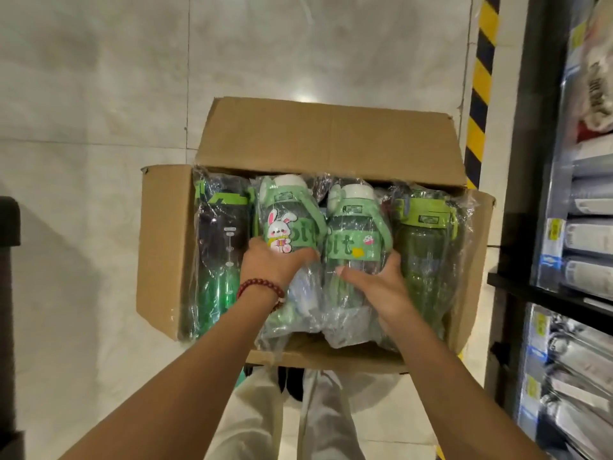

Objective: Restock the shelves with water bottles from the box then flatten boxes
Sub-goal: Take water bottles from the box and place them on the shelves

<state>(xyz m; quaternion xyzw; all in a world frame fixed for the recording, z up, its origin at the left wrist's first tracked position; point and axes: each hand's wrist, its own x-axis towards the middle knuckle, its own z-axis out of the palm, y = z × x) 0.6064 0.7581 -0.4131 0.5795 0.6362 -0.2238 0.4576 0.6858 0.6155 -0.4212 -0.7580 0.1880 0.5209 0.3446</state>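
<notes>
green band (352, 244) on wrapped water bottle (356, 227): "bit"; neighbouring rabbit bottle (285, 224): partly hidden "bit". other labels unreadable.

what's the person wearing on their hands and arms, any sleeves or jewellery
Both forearms are bare, with no sleeves in view and no gloves. The left hand has a bracelet of round dark red beads at its wrist. The right hand shows no rings, watch or bands.

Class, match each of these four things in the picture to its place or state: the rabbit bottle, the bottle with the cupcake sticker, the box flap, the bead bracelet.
1 rabbit bottle
2 cupcake bottle
3 box flap
4 bead bracelet

A folded open at the far side
B on the left wrist
C gripped by the left hand
D gripped by the right hand

Pairs: 1-C, 2-D, 3-A, 4-B
</notes>
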